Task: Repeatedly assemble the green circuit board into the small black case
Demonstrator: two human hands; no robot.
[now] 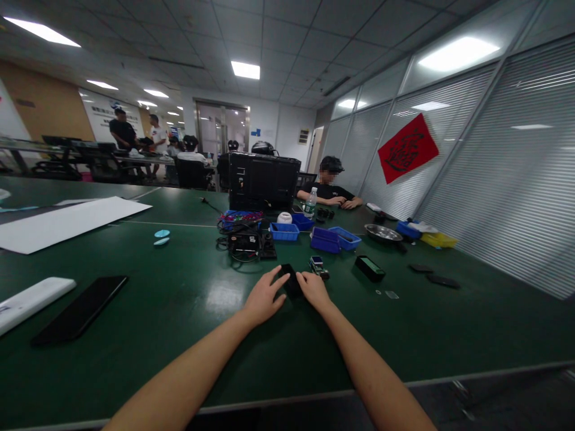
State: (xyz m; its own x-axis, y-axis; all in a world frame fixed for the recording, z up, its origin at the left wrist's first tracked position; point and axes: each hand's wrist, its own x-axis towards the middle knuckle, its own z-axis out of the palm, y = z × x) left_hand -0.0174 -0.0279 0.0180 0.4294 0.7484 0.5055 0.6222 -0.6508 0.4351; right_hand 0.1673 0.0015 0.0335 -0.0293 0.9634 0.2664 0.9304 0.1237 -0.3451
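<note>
Black and rigid-looking, the small device (291, 280) lies mid-tabletop (179, 311) toward the near edge, pinched between left hand (263, 299) and right hand (314, 291), probably light and best held by its side edges.

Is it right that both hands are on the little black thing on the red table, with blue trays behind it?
Not quite: the table is dark green, not red, as the head view shows. The left hand and right hand do touch the small black object, and blue trays sit behind it.
</note>
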